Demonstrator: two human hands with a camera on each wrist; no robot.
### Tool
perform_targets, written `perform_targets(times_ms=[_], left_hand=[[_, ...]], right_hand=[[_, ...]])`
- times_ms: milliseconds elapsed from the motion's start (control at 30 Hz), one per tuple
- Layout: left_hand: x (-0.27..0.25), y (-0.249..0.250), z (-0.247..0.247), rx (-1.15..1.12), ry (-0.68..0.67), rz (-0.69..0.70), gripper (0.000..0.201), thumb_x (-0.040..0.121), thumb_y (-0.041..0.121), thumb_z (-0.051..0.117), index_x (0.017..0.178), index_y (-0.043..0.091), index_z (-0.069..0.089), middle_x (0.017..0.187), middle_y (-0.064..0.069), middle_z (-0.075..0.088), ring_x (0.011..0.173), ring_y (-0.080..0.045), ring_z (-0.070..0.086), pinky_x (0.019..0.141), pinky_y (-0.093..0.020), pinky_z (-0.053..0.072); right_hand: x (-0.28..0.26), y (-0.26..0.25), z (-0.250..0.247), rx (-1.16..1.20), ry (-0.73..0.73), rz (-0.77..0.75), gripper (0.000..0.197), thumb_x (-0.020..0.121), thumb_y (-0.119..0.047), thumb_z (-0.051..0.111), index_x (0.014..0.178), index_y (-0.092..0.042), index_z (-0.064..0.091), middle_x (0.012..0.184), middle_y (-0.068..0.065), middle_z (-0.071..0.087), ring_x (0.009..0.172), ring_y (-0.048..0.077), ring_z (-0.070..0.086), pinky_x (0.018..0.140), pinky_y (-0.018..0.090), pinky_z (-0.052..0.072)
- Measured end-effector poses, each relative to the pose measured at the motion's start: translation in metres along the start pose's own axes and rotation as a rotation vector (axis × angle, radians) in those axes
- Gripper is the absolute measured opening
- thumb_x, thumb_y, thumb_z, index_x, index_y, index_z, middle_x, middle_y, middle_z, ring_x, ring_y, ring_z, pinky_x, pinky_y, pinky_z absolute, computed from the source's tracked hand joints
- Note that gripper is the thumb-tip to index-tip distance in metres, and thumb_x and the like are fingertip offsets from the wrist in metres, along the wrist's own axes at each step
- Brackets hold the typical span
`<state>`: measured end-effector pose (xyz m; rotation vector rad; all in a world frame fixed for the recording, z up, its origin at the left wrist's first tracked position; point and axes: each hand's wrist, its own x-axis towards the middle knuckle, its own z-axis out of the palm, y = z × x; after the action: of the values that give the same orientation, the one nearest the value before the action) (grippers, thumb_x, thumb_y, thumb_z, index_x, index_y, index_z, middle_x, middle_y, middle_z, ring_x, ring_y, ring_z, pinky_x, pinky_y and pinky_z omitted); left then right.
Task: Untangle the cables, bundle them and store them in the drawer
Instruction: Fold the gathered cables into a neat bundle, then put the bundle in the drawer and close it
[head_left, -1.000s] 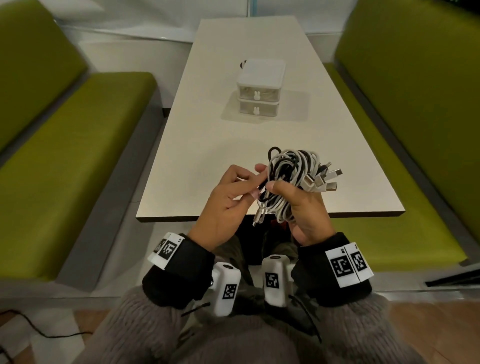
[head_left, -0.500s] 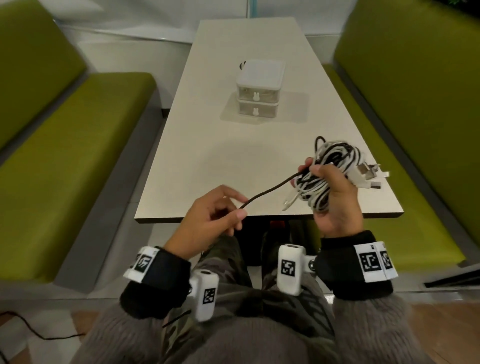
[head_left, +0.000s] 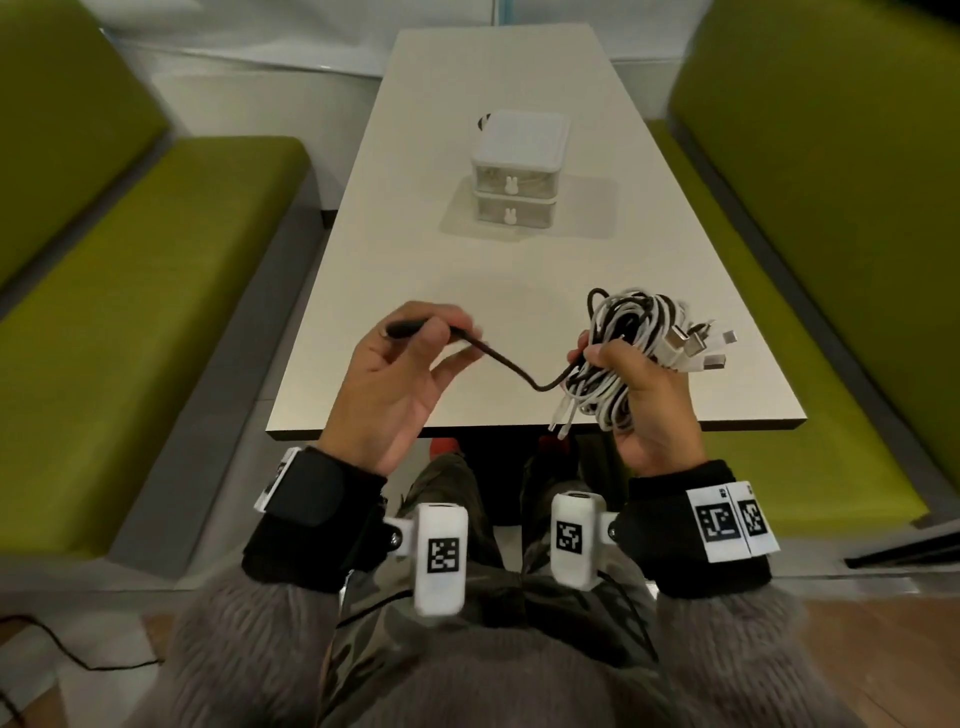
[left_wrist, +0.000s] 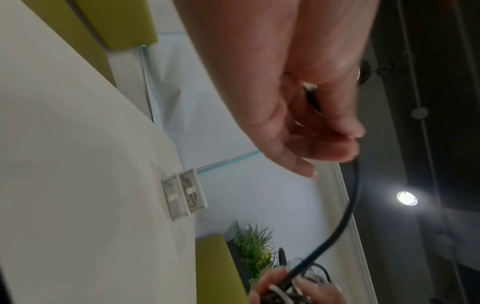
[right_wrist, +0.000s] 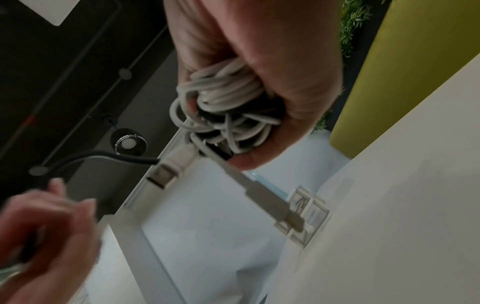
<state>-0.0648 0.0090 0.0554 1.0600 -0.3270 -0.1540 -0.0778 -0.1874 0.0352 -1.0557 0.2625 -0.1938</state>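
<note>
My right hand (head_left: 641, 395) grips a tangled bunch of white and black cables (head_left: 631, 332) above the table's near right corner; several plugs (head_left: 701, 343) stick out to the right. In the right wrist view the white coils (right_wrist: 228, 107) fill my curled fingers. A black cable (head_left: 514, 366) runs from the bunch leftward to my left hand (head_left: 400, 364), which pinches its plug end (head_left: 405, 328) between thumb and fingertips. The left wrist view shows that black cable (left_wrist: 348, 214) hanging from my fingers (left_wrist: 324, 144). A small white two-drawer box (head_left: 517, 174) stands mid-table, both drawers closed.
The long white table (head_left: 395, 260) lies between two green benches (head_left: 130, 291), (head_left: 831, 260). A black loop (head_left: 483, 123) peeks out behind the drawer box. A thin black wire (head_left: 78, 660) lies on the floor at lower left. My knees sit under the table's near edge.
My hands have moved apart: the left drew the black cable out of the bunch to the left, then rose over the table edge. The right carried the bunch to the right.
</note>
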Motion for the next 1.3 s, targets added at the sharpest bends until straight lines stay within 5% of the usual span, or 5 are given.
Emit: perform_targets(times_ms=[267, 667, 833, 1067, 1300], left_hand=[[0.009, -0.016, 0.023, 0.227, 0.101, -0.203, 0.03, 0.101, 0.015, 0.033, 0.116, 0.01, 0.057, 0.063, 0.003, 0.035, 0.051, -0.008, 0.029, 0.048, -0.019, 0.037], [0.006, -0.038, 0.033, 0.408, -0.027, -0.292, 0.09, 0.058, 0.076, 0.063, 0.126, 0.037, 0.017, 0.121, 0.002, 0.057, 0.112, -0.008, 0.059, 0.099, -0.036, 0.047], [0.012, -0.041, 0.024, 0.298, -0.078, -0.242, 0.126, 0.042, 0.054, 0.086, 0.138, 0.021, 0.011, 0.119, -0.003, 0.064, 0.116, -0.016, 0.059, 0.102, -0.037, 0.045], [0.03, -0.011, 0.014, 0.458, -0.326, -0.235, 0.062, 0.065, -0.003, 0.077, 0.121, -0.001, 0.053, 0.116, -0.014, 0.065, 0.112, -0.022, 0.061, 0.088, -0.032, 0.051], [0.031, -0.019, 0.006, 0.447, -0.103, -0.148, 0.046, 0.069, -0.003, 0.061, 0.114, 0.006, 0.062, 0.107, -0.004, 0.07, 0.106, -0.014, 0.064, 0.085, -0.025, 0.051]], right_hand=[[-0.008, 0.004, 0.014, -0.083, -0.071, 0.028, 0.017, 0.081, 0.011, 0.055, 0.082, -0.004, 0.063, 0.07, 0.005, 0.066, 0.069, 0.012, 0.065, 0.06, 0.023, 0.053], [-0.015, 0.011, 0.035, -0.143, -0.177, 0.095, 0.025, 0.078, 0.004, 0.063, 0.103, 0.002, 0.066, 0.089, 0.01, 0.072, 0.084, 0.017, 0.07, 0.066, 0.026, 0.055], [-0.016, 0.008, 0.038, -0.254, -0.318, 0.153, 0.028, 0.081, -0.01, 0.069, 0.109, -0.013, 0.067, 0.103, 0.002, 0.074, 0.098, 0.01, 0.069, 0.078, 0.021, 0.054], [-0.005, 0.004, 0.05, -0.415, -0.45, 0.155, 0.059, 0.069, -0.052, 0.071, 0.12, -0.024, 0.06, 0.117, -0.002, 0.068, 0.111, 0.008, 0.062, 0.094, 0.027, 0.051], [0.016, 0.02, 0.07, -0.594, -0.394, 0.157, 0.076, 0.054, -0.065, 0.075, 0.122, -0.038, 0.054, 0.134, -0.002, 0.052, 0.125, 0.011, 0.05, 0.108, 0.035, 0.04]])
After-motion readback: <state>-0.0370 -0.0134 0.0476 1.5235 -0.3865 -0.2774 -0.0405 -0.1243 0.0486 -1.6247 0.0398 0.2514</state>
